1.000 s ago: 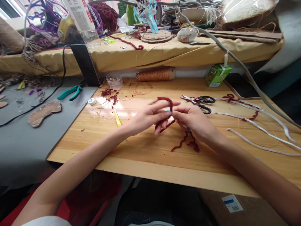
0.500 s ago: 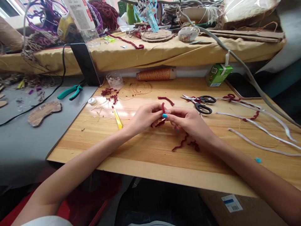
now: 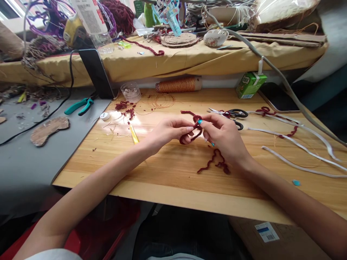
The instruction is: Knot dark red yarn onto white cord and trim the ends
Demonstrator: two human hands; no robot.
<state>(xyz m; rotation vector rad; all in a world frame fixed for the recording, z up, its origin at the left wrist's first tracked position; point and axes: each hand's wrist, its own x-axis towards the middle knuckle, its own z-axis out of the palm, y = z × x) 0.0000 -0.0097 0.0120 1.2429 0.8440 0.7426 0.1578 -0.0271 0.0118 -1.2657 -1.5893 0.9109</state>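
Between my two hands is a looped dark red cord (image 3: 197, 136), held above the wooden table (image 3: 162, 173). My left hand (image 3: 168, 133) pinches its left side, and part of the loop hangs below those fingers. My right hand (image 3: 223, 135) grips the cord between thumb and forefinger at the upper right; some blue shows at its fingertips. Another dark red piece (image 3: 214, 159) lies on the table below my right hand. Scissors (image 3: 237, 113) with black handles lie just behind my right hand, partly covered by it.
White cords (image 3: 295, 142) and a dark phone (image 3: 279, 97) lie to the right, near a green drink carton (image 3: 251, 85). At the back is an orange thread spool (image 3: 177, 86). A yellow tool (image 3: 133, 134), a clear cup (image 3: 131, 92) and teal pliers (image 3: 78, 106) are left.
My right hand has shifted slightly right and its grip on the cord has changed. The cord between my hands now forms a wider loop. The camera view has shifted slightly.
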